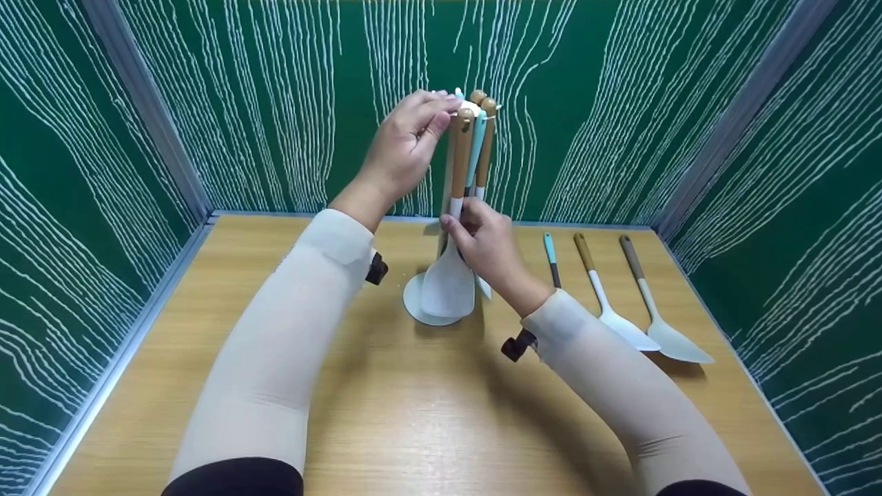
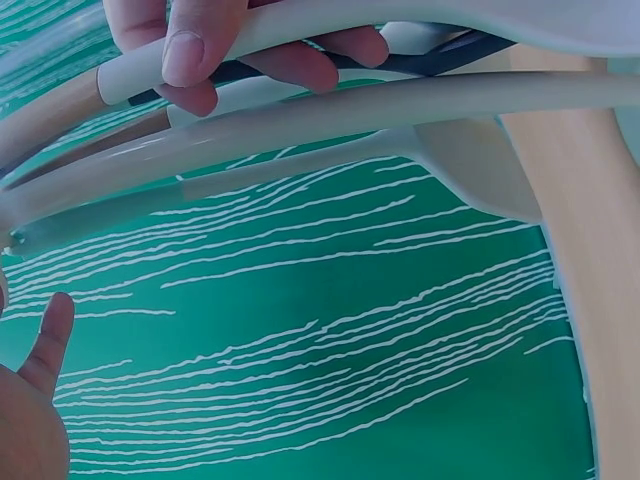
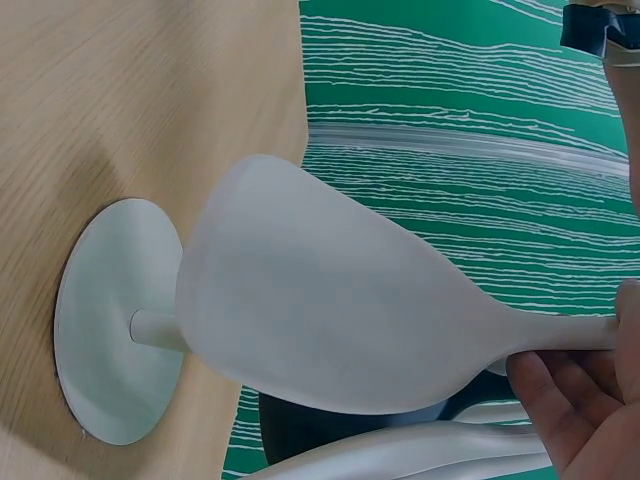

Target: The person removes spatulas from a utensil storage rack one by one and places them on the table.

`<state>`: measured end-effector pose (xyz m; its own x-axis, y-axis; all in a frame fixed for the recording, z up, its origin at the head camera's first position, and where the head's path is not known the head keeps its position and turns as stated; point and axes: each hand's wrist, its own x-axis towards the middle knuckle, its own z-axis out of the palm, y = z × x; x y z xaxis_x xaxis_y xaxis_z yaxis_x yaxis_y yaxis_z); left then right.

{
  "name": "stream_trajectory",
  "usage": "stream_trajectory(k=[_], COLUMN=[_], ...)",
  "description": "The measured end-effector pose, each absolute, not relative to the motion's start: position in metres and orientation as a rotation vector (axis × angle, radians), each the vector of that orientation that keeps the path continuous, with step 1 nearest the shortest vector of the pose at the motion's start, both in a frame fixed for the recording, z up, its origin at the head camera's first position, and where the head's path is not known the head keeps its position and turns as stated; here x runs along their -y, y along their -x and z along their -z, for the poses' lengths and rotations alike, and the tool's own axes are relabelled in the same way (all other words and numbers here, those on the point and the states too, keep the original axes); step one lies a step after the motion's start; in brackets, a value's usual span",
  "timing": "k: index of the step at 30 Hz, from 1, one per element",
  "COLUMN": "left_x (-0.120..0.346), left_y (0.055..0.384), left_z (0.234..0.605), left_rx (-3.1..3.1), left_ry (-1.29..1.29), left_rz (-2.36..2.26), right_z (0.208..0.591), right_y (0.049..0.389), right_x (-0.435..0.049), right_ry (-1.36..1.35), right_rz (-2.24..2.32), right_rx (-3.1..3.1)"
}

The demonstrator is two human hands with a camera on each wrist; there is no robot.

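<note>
A utensil stand, its pale round base [image 1: 414,301] on the table, carries several hanging kitchen utensils with brown and turquoise handles. My left hand [image 1: 406,141] rests at the stand's top, fingers reaching over it and partly hidden there; its thumb [image 2: 48,350] stands apart in the left wrist view. Lower down, my right hand [image 1: 493,238] pinches the white neck of a spatula [image 1: 448,286] with a brown handle. This spatula hangs head down in front of the pole. In the right wrist view its broad white head [image 3: 330,290] is beside the stand's base [image 3: 110,300].
On the table's right side lie a turquoise-handled utensil [image 1: 551,255], partly hidden by my right arm, a brown-handled white turner [image 1: 620,327] and a grey turner [image 1: 672,341]. Green walls with white lines [image 1: 386,55] enclose the wooden table [image 1: 413,413].
</note>
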<state>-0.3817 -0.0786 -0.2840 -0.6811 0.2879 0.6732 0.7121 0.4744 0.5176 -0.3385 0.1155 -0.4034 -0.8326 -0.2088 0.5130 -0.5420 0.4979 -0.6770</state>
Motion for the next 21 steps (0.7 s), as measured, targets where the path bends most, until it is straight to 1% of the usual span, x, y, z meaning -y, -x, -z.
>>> stream_trajectory(k=[21], left_x=[0.0775], left_y=[0.3830], left_z=[0.2840], left_rx=[2.183], left_ry=[0.849], left_rz=[1.108], right_z=[0.3954], right_y=[0.3407], right_x=[-0.1142], right_ry=[-0.664], right_rz=[-1.269], right_rx=[2.331])
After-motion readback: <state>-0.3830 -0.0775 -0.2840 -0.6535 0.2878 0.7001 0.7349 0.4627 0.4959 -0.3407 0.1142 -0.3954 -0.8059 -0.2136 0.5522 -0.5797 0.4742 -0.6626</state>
